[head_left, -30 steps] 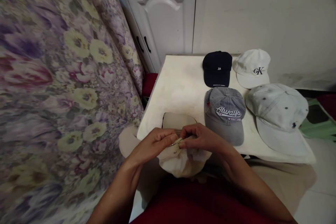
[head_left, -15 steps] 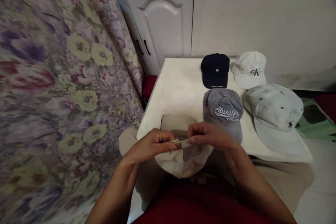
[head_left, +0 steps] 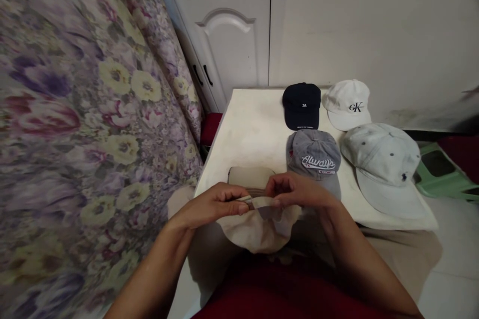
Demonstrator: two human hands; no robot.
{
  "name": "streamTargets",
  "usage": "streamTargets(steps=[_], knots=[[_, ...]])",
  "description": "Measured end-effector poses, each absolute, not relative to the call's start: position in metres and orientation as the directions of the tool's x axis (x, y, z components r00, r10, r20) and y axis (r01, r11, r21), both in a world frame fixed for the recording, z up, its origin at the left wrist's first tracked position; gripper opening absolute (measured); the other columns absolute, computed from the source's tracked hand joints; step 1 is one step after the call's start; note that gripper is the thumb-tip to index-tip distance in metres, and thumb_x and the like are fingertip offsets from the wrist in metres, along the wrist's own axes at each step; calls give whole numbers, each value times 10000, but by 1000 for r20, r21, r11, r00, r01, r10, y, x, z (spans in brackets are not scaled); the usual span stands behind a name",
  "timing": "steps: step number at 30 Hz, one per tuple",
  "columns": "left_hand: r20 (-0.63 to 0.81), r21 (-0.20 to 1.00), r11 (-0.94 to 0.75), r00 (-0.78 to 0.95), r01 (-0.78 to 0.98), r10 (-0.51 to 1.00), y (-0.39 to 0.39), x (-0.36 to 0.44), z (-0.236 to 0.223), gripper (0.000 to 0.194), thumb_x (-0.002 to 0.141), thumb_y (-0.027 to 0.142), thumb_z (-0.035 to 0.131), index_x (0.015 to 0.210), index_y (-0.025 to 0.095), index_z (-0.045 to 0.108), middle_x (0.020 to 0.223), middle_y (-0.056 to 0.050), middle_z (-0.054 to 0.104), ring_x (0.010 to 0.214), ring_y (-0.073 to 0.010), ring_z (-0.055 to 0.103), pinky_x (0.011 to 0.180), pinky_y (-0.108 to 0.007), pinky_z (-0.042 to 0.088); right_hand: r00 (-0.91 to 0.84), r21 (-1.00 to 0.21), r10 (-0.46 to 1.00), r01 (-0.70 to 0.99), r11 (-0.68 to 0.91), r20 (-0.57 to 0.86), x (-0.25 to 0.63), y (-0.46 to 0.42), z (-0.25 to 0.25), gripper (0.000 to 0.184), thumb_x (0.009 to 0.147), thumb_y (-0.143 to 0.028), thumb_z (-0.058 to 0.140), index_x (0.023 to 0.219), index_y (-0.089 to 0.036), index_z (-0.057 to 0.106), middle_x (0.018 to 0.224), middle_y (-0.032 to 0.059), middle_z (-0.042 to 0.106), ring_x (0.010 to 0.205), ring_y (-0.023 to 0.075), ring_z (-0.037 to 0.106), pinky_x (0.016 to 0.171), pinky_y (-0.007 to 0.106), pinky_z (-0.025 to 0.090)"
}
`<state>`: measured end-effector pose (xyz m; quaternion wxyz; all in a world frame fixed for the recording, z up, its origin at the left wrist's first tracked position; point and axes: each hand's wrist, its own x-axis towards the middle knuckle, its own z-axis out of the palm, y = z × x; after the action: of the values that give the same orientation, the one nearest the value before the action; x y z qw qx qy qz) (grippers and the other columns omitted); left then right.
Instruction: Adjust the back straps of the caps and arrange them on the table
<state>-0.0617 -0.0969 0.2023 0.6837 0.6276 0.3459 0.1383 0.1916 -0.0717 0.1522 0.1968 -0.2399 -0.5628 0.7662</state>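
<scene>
A beige baseball cap (head_left: 258, 234) lies over my lap at the table's near edge, with its brim pointing away from me and its inside partly showing. My left hand (head_left: 220, 204) pinches the buckle end of the cap's back strap between thumb and fingers. On the other side, my right hand (head_left: 295, 192) grips the strap near its right end. A short stretch of strap (head_left: 264, 203) shows between the two hands. Just beyond my right hand sits a grey cap (head_left: 314, 152) with "Always" lettering.
On the cream-topped table (head_left: 254, 124) also stand a navy cap (head_left: 302, 104), a white cap (head_left: 348, 102) and a pale grey cap (head_left: 385, 159). A floral curtain (head_left: 82, 134) hangs at left. A white cabinet (head_left: 228, 45) stands behind; a green stool (head_left: 439, 169) is at right.
The view has tilted up slightly, showing the countertop items and a pink paper. Both hands keep their hold on the cap's strap, which now bows upward between them.
</scene>
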Motion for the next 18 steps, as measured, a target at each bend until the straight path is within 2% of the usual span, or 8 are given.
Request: streamTargets(steps=[5,10,13,18], knots=[[-315,949,214,716,231,623,-97,-68,205,277,858,409,665,802,156,565,698,45,458,609,-90,365,531,-206,257,-844,-953,530,-87,-290,-84,201,-72,151,278,808,-374,763,842,-157,592,757,6,715,687,117,655,648,243,467],[-320,945,265,708,193,629,-95,-74,203,287,836,394,706,802,164,538,659,58,469,555,-71,354,481,-181,241,-865,-957,499,-103,-271,-48,197,-74,154,330,831,-408,741,981,-153,596,795,16,724,726,128,667,680,259,476],[-322,939,307,706,154,630,-94,-78,203,270,807,355,746,879,159,575,657,55,514,555,-68,382,479,-166,254,-895,-956,444,-86,-281,-50,195,-75,152,367,825,-414,749,1042,-156,603,811,14,727,708,119,652,646,241,460],[-323,935,328,713,138,622,-93,-88,200,350,781,339,781,1031,138,641,687,24,596,587,-79,458,501,-164,305,-785,-929,619,-241,-283,15,192,-74,143,341,823,-374,766,1033,-141,634,747,-16,674,674,88,609,638,207,441]])
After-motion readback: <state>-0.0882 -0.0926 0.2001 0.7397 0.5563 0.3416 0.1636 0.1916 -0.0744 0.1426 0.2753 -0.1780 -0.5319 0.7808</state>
